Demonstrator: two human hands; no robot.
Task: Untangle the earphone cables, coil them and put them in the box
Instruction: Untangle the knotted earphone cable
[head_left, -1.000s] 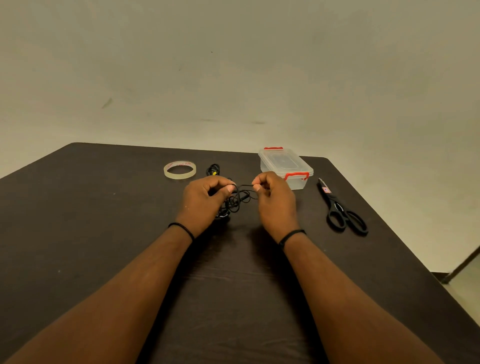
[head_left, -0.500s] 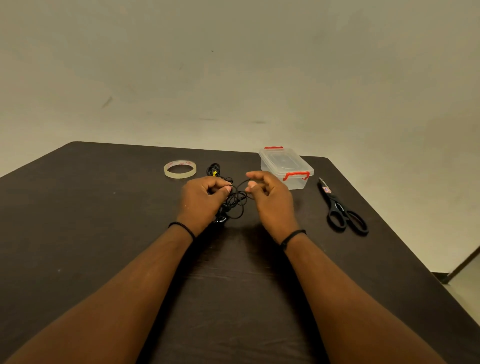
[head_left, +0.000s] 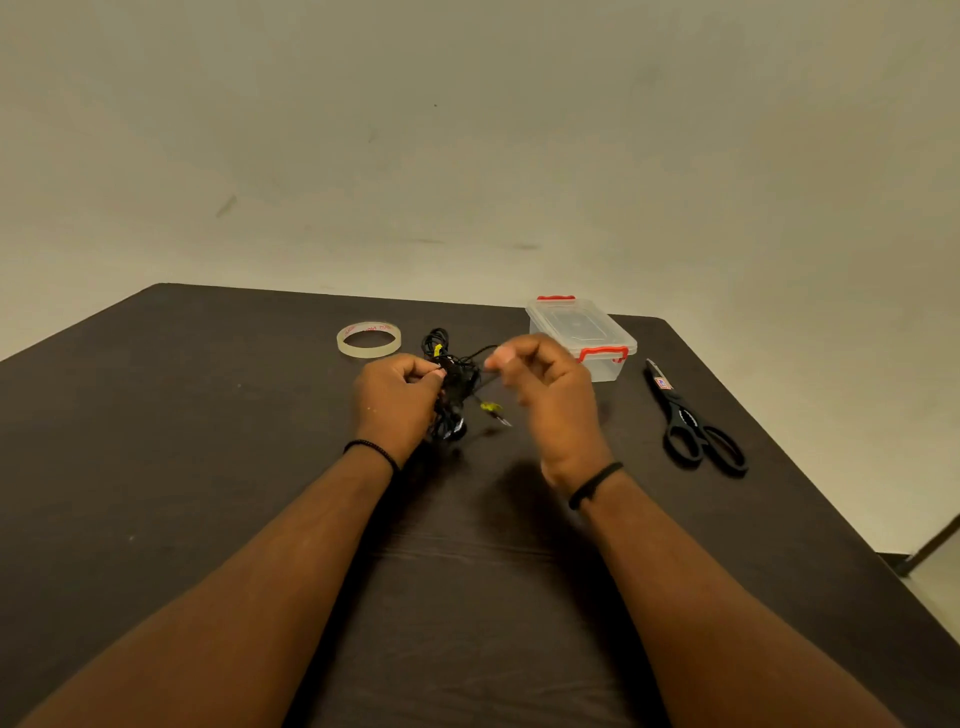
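Black, thin and limp, the earphone cables (head_left: 453, 387) hang as a tangled clump between the two hands, above the middle of the dark table (head_left: 156, 467). On the left, well apart from them, lies a roll of clear tape (head_left: 369, 340). The left hand (head_left: 397, 400) has its fingers curled, pinching the clump at its upper edge. The right hand (head_left: 545, 384) pinches a single strand between thumb and forefinger, drawn out sideways. A yellow-marked plug (head_left: 492, 408) dangles below. By my judgement the cables are light, soft and apt to snag, so loose ends are the best place to grip, with gentle pulls. Further right stands the clear box (head_left: 582, 332), lid on, then the black scissors (head_left: 691, 421).
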